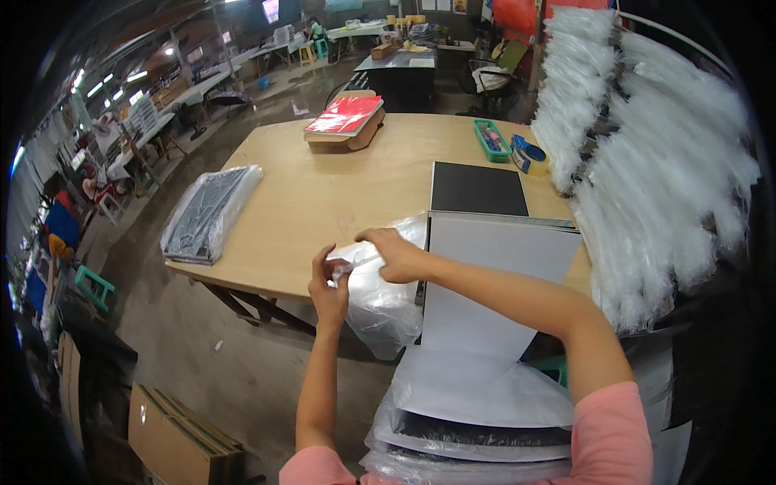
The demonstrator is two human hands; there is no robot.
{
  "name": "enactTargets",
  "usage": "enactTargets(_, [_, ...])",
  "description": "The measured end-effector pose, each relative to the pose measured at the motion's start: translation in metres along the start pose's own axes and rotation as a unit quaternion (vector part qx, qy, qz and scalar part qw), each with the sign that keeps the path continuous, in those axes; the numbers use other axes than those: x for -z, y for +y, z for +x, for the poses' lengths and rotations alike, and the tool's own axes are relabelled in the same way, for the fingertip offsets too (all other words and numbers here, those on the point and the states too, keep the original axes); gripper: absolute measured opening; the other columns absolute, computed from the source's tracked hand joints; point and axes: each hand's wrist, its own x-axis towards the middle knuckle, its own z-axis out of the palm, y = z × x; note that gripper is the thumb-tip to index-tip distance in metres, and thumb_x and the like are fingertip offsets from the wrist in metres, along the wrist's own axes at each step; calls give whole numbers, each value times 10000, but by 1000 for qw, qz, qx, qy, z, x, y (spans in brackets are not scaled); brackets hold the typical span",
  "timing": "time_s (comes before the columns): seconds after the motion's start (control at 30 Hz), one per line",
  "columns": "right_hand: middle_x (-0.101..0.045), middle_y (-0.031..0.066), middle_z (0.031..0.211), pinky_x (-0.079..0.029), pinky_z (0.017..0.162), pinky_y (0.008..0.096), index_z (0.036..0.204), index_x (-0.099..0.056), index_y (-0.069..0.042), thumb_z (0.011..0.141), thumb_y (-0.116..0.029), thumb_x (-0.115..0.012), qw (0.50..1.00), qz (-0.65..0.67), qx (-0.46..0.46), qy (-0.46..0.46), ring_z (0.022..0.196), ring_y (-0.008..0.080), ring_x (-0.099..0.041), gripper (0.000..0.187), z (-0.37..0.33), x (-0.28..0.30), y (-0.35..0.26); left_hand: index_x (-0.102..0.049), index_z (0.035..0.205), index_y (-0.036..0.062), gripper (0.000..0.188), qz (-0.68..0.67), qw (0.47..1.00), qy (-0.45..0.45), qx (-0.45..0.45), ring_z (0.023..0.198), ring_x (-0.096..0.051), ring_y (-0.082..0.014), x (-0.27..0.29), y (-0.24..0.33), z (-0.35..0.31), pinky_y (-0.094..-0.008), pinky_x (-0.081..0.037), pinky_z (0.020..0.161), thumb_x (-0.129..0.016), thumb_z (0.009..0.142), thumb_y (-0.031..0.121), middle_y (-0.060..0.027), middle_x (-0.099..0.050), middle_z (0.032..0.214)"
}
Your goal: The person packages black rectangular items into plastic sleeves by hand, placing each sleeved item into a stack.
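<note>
A clear plastic bag [384,311] hangs partly over the near edge of the table, left of a large white sheet or panel [493,263]. My left hand [330,283] pinches a bunched part of the bag between thumb and fingers. Bent across from the right, my right hand [394,255] grips the bag's upper part, its fingertips partly hidden. Behind the white panel lies a flat black panel [478,190]. Close to my body is a stack of plastic-wrapped sheets [477,432], white and black, under the white panel's lower end.
The wooden table [299,186] carries a plastic-wrapped black stack [212,214], a red-covered pack [347,115], a green basket [491,140] and a tape dispenser [529,154]. Many clear plastic bags [655,178] hang at right. Cardboard sheets [182,436] stand at lower left, a green stool [95,288] beyond.
</note>
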Motion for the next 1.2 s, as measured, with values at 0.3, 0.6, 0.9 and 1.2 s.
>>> enactTargets(0.3, [-683,112,746,-515,675,326,732,-674,-36,666,-75,-748,977,158,-143,-23,714,214,-661,107,39,-21,13,-392,1348,77,724,-78,951,-190,231,947,-557,-181,30,-31,-12,-280,-505,745,-712,708,-31,-149,-497,1209])
enactTargets(0.6, [-645,139,728,-495,655,381,775,-622,-11,735,-5,-608,979,17,-44,197,714,304,-634,42,30,-23,1,-574,949,-5,279,-74,989,-38,122,636,-530,-55,-5,-26,23,-191,-431,572,-760,764,90,20,-548,700])
enactTargets(0.9, [-640,164,789,-485,700,396,953,-574,18,940,-211,-404,916,270,-34,-294,779,275,-630,285,-2,-12,-1,-606,1083,56,336,-148,659,-705,216,834,-510,-113,23,32,19,-278,-431,756,-540,940,353,25,-580,901])
enactTargets(1.2, [-635,139,774,-526,731,386,941,-635,56,877,-116,-624,680,596,199,-377,746,212,-643,184,-151,146,-47,-647,921,10,328,-520,501,-671,171,911,-568,-217,29,54,-10,-335,-465,855,-497,952,300,-109,-565,1082])
